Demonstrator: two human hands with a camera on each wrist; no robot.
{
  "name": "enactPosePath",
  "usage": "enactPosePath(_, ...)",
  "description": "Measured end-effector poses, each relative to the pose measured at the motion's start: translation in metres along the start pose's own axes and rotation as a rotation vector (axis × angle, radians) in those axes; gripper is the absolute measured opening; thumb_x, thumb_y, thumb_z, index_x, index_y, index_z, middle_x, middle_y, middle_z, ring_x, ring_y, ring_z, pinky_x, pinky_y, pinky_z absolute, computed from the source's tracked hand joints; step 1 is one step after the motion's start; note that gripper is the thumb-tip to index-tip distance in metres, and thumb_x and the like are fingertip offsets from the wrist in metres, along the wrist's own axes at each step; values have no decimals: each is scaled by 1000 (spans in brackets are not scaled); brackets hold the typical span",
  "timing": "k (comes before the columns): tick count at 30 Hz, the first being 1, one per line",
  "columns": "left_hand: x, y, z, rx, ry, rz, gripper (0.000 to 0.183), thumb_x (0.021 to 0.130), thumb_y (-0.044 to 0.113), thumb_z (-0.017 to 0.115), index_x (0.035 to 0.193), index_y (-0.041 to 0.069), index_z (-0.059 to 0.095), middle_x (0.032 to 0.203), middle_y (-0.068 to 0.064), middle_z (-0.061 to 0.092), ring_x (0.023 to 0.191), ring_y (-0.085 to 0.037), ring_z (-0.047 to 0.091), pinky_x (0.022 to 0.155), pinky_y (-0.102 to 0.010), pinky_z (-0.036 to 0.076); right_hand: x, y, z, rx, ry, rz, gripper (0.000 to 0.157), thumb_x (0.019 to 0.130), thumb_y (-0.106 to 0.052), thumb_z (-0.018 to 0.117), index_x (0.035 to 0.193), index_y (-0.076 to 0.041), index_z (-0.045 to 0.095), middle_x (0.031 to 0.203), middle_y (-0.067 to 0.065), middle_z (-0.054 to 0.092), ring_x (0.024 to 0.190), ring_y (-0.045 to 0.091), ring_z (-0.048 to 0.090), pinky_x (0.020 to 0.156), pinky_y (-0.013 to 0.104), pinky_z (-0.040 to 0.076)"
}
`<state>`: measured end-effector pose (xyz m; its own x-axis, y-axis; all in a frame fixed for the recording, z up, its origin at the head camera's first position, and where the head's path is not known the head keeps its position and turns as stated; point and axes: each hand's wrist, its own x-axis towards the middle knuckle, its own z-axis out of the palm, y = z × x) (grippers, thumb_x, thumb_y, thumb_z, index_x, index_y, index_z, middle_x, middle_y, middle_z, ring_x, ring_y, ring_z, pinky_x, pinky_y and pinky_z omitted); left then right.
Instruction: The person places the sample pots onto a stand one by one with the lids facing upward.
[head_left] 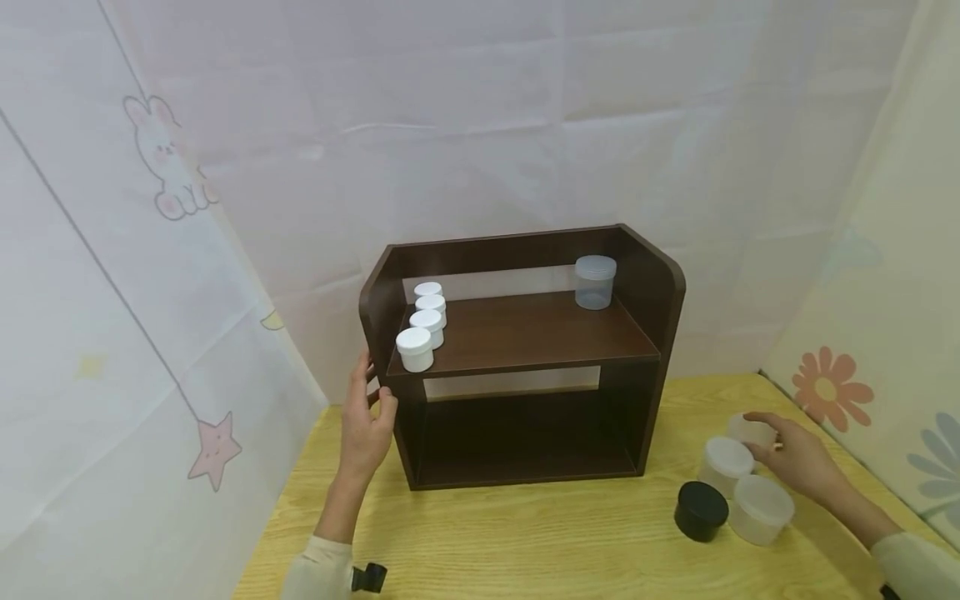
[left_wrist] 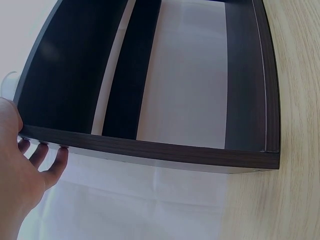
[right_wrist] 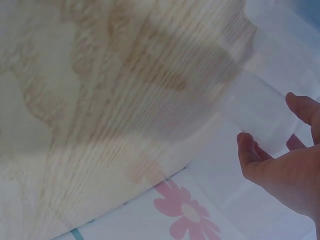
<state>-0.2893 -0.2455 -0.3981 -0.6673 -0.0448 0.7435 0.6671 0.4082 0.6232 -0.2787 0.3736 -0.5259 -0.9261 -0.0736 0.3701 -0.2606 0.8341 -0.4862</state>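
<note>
My left hand [head_left: 367, 429] holds the left side panel of a dark brown two-tier shelf [head_left: 525, 333]. In the left wrist view its fingers [left_wrist: 52, 172] lie along the panel's outer face, with the thumb at the edge. At the right of the table, my right hand [head_left: 802, 458] has thumb and fingers around the rearmost translucent jar [head_left: 742, 429]. The right wrist view shows that jar [right_wrist: 260, 110] between thumb and fingers. Close by stand two other translucent jars with whitish lids [head_left: 726, 467] and a black round jar [head_left: 701, 511].
Several small white lidded jars [head_left: 415, 348] form a row at the upper tier's left end. A larger clear jar [head_left: 595, 282] stands at that tier's right end. Printed cloth walls [head_left: 480, 125] enclose the yellow wood-grain table [head_left: 525, 533] at the back and sides.
</note>
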Motion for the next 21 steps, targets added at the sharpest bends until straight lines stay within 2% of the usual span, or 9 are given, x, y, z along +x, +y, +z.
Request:
enactPosePath(3,1,-5,1,-7,-3,-11,69,94,-13,48,159,2,29,158,-13,36,134,-36,42,98,-61,44,1,-1,-3,-1,5,-7,49,93,-12,75,132,10,56,117,39,59,89,51,62,59,50,53)
enactPosePath(7,0,-24,2,-8,-2,-30,71,94,-13,49,160,4,28,159,-13,34,136,-36,40,99,-62,43,1,-4,-7,-16,23,-30,50,92,-15,77,132,9,57,115,37,61,86,47,63,58,47,52)
enactPosePath(10,0,-34,2,-7,-5,-31,73,94,-11,51,161,8,28,160,-9,34,136,-34,40,99,-60,43,1,-11,-11,-30,55,-58,52,90,-14,79,131,9,58,115,38,61,83,48,63,57,50,52)
enactPosePath(16,-1,-39,0,-4,-5,15,73,95,-7,51,161,16,30,158,-1,37,136,-29,42,96,-57,47,4,-35,-27,-3,115,-134,51,86,-6,81,130,9,58,121,42,55,89,60,60,68,68,51)
enactPosePath(21,1,-39,0,2,0,44,73,95,-6,50,161,17,31,158,-1,38,135,-29,43,94,-56,48,7,-59,-45,-54,177,-202,52,82,-6,84,127,7,61,120,37,58,81,56,63,63,65,52)
